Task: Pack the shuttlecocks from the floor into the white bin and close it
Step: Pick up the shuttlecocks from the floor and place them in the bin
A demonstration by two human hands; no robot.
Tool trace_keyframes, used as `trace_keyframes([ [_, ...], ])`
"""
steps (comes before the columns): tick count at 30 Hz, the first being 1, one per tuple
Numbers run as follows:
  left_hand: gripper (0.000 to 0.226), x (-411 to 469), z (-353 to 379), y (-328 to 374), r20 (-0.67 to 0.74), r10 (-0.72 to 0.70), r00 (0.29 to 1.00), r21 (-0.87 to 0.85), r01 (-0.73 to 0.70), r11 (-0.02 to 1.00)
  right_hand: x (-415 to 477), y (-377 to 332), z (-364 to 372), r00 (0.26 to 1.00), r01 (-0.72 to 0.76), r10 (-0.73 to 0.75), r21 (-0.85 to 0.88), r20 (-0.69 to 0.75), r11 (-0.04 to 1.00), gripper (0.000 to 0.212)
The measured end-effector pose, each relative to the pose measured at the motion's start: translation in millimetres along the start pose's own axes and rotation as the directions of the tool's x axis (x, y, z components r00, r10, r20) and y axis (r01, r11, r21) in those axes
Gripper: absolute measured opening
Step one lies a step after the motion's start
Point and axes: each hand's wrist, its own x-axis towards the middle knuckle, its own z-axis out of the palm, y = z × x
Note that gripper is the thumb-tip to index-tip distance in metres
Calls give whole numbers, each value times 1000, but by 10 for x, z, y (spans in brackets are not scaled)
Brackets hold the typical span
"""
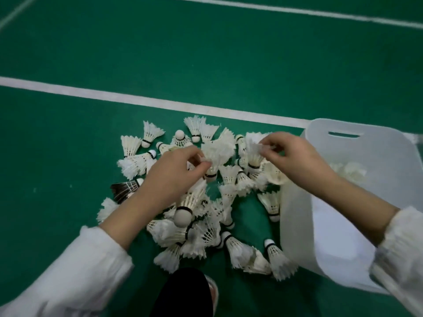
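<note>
Several white feather shuttlecocks (199, 225) lie in a loose pile on the green court floor, with one dark-feathered one (123, 188) at the pile's left edge. My left hand (176, 172) pinches the feathers of a shuttlecock (217, 154) held upright over the pile. My right hand (295, 159) pinches the feathers of another shuttlecock (254, 154) close to the bin. The translucent white bin (297, 216) stands open at the right, its flap with a handle slot (343, 135) raised at the back. A few shuttlecocks (350, 171) show inside it.
A white court line (114, 97) runs across the floor just beyond the pile. My dark trouser leg and a shoe (190, 294) sit at the bottom centre, close to the nearest shuttlecocks. Bare green floor (57, 156) lies to the left.
</note>
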Motion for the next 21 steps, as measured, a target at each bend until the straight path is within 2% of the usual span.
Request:
trace_keyframes([
  [3, 26, 95, 48, 395, 50, 59, 997, 0, -59, 998, -208, 199, -367, 995, -47, 51, 54, -86, 997, 8],
  [6, 25, 214, 141, 753, 77, 131, 988, 3, -132, 991, -484, 551, -732, 973, -142, 164, 136, -164, 980, 4],
  [10, 20, 349, 282, 1109, 82, 231, 970, -71, -225, 972, -816, 1060, -978, 900, -327, 382, 253, -210, 910, 11],
  [13, 17, 371, 526, 1442, 163, 268, 949, -145, -246, 958, -1031, 1493, -891, 846, -471, 510, 230, -155, 852, 15],
  [17, 19, 291, 902, 1639, 307, 268, 913, -140, -235, 962, -1031, 1909, -540, 781, -610, 623, 168, -33, 774, 19],
  [21, 19, 196, 1194, 1629, 393, 261, 882, -86, -247, 965, -811, 2077, -216, 791, -612, 609, 92, 62, 785, 18],
])
